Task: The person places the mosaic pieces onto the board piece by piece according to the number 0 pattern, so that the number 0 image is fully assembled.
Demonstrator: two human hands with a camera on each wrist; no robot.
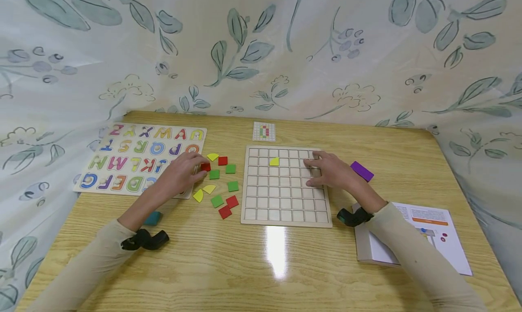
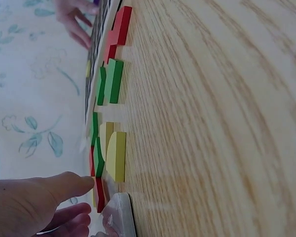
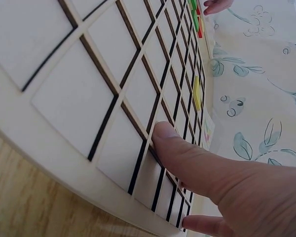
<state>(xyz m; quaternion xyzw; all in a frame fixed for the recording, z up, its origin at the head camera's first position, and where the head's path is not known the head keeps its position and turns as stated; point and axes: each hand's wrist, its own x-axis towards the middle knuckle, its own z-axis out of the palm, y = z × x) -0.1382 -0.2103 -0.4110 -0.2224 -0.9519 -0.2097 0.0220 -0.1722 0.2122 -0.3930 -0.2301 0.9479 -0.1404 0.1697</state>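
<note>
We judge the work to be barely begun. On the wooden grid board, 1 yellow quarter-circle tile sits in a cell of the 2nd row from the far edge; we see no other tile set in, though the right hand hides part of the right side. Between that board and the alphabet puzzle board, we count 11 loose tiles on the table: 4 green squares, 4 red squares and 3 yellow quarter-circles. Just beyond the wooden grid board lies a pattern card showing red and green cells, too small for us to read exactly. If that card is the guide, we take it that all the red and green remain to be set. The 2 hands are well apart: the left hand has thumb and fingers about 1 of the red squares, but whether they pinch it we cannot tell; the right rests spread, thumb over the cells, gripping nothing that we can see.
</note>
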